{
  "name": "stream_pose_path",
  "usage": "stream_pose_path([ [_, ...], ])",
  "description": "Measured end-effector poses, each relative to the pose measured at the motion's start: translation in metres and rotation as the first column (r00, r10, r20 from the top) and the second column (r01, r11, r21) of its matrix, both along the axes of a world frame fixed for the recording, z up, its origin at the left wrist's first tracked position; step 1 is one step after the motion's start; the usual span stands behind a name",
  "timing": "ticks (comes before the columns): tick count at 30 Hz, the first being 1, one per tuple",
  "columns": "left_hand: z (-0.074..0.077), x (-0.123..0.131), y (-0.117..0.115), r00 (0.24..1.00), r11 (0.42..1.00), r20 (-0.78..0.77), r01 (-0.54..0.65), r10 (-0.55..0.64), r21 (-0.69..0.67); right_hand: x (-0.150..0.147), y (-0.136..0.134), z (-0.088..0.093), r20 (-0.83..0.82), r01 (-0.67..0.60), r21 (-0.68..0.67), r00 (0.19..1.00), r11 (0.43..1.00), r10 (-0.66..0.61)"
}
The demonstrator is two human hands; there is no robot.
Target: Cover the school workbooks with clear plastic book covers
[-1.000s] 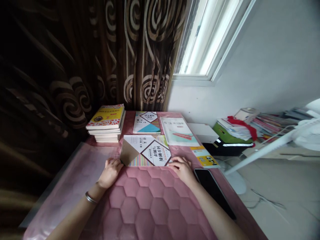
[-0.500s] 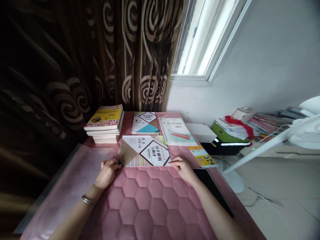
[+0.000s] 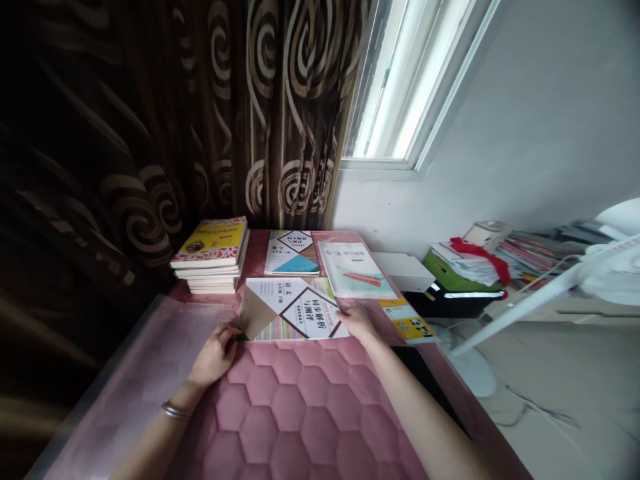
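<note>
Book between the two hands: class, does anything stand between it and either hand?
Nothing visible does. The left hand is right at the near left corner of the book, and the right hand is at its right edge.

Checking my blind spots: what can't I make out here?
Head view: whether the left hand grips the near book; its curled fingers hide this.
Head view: black device, partly hidden by the right forearm.
Head view: lower covers in the stack, hidden by the top book.
Head view: the fan, cut off by the right edge.
</note>
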State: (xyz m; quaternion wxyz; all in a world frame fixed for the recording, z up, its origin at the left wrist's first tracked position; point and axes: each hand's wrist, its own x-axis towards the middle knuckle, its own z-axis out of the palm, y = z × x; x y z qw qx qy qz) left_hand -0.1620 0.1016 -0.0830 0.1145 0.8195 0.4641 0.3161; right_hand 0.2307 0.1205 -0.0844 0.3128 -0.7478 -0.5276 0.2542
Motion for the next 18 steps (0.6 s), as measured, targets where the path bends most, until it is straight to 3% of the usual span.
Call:
stream_pose_path([
  [3,-0.002,-0.001,0.000,1.000,1.000,0.012,-0.007,0.007,-0.006,-0.003,-0.011,0.001,-0.220,0.025,-0.098,0.974,0.995,-0.046],
  [7,-0.004,-0.005,0.004,0.998,0.998,0.056,-0.031,0.034,-0.049,-0.012,-0.029,0.004,-0.469,0.026,-0.171,0.877,0.985,-0.105],
  [10,-0.001,-0.006,0.006,0.980,0.988,0.145,-0.127,0.140,-0.093,-0.020,-0.036,0.009,-0.607,0.035,-0.184,0.782,0.982,-0.142],
  [12,0.005,-0.005,0.004,0.926,0.950,0.222,-0.285,0.307,-0.124,-0.025,-0.037,0.012,-0.673,0.047,-0.174,0.724,0.984,-0.154],
  [15,0.017,0.002,-0.008,0.794,0.832,0.253,-0.512,0.553,-0.215,-0.031,-0.036,0.017,-0.732,0.063,-0.137,0.666,0.989,-0.144],
  [17,0.024,0.012,-0.021,0.772,0.798,0.259,-0.478,0.581,-0.366,-0.035,-0.037,0.021,-0.757,0.057,-0.107,0.642,0.993,-0.119],
  [18,0.026,0.019,-0.028,0.779,0.788,0.286,-0.388,0.557,-0.478,-0.037,-0.039,0.023,-0.767,0.048,-0.093,0.633,0.995,-0.102],
])
